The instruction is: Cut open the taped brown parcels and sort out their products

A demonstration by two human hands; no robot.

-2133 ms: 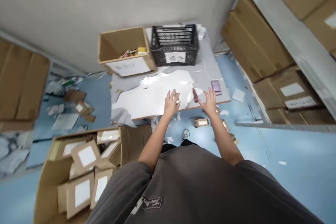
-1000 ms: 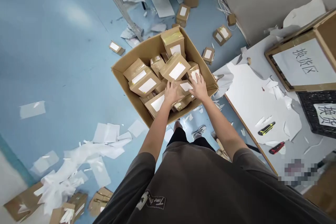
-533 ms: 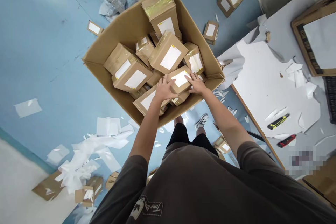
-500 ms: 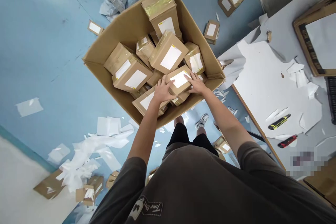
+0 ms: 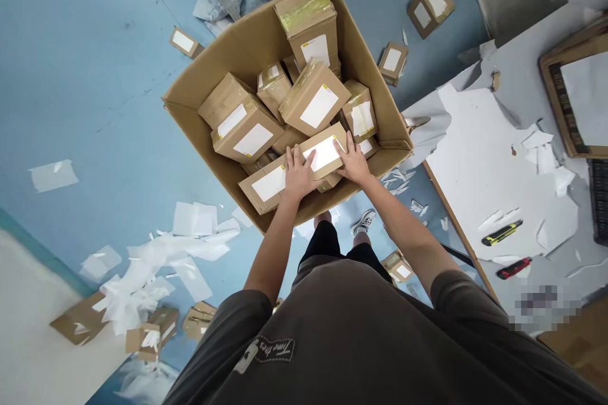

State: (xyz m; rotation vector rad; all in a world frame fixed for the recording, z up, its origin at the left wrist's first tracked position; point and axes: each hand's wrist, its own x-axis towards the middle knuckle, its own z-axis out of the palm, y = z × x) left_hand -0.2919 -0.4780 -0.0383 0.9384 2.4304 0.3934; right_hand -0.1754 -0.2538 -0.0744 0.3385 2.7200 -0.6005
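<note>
Between the spread fingers of the left hand (image 5: 300,178) and right hand (image 5: 355,165), the labelled carton (image 5: 325,152) had shifted into line with the neighbouring carton (image 5: 268,184), seemingly bedding in flatter.

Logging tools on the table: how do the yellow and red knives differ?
The yellow knife has yellow-and-black colouring; the red knife is red and black. The yellow knife looks slightly longer; the red knife lies nearer the pixelated patch. Both lie flat at a similar slant.

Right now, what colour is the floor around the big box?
The floor is light blue; it shows best in the head view.
</note>
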